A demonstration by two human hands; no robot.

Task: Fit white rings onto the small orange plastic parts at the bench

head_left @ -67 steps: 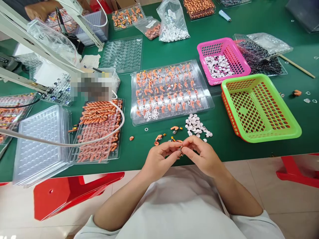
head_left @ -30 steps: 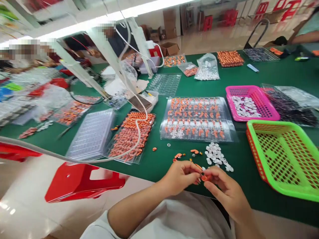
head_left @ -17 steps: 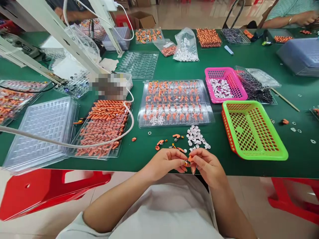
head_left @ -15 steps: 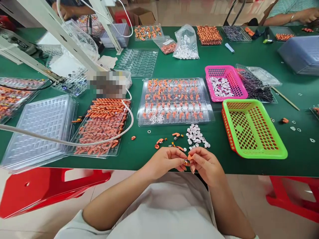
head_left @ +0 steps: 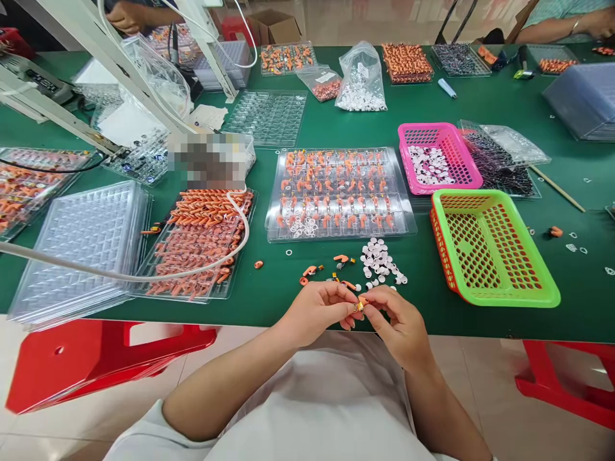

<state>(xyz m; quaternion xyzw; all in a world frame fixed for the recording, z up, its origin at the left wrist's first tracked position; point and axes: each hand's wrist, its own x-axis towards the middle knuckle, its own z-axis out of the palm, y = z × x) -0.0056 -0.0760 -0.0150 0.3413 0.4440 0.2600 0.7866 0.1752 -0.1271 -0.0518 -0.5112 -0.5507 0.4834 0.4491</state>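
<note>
**Pinching a small orange-and-yellow part (head_left: 362,303) between left hand (head_left: 312,312) and right hand (head_left: 402,323)**

In the head view: holding the part low by the near edge of the green desk (head_left: 269,294), just ahead of a pale shirt (head_left: 336,410). Pressing thumb and fingers of each hand in on it from either side, fingertips almost touching; hard to tell which finger bears on which end.

Just beyond the fingers, on bare desk: a few orange hooked pieces (head_left: 342,258) with yellow ends, plus a loose scatter of white discs (head_left: 377,259) to the right. Farther out, a clear tray (head_left: 404,218) set with rows of orange pieces, with white rings (head_left: 304,225) heaped on its near left corner.

To the right, a pink basket (head_left: 444,187) with more white discs inside; nearer, a green basket (head_left: 512,301) nested in a red basket (head_left: 442,264). To the left, a second tray (head_left: 238,251) packed with orange parts, beside a stack of clear trays (head_left: 79,243).

At the far side, a plastic bag (head_left: 358,67) partly filled with white pieces. Upper left, a co-worker's hand (head_left: 125,17); upper right, another co-worker's hand (head_left: 598,24), cut by the edge.
</note>
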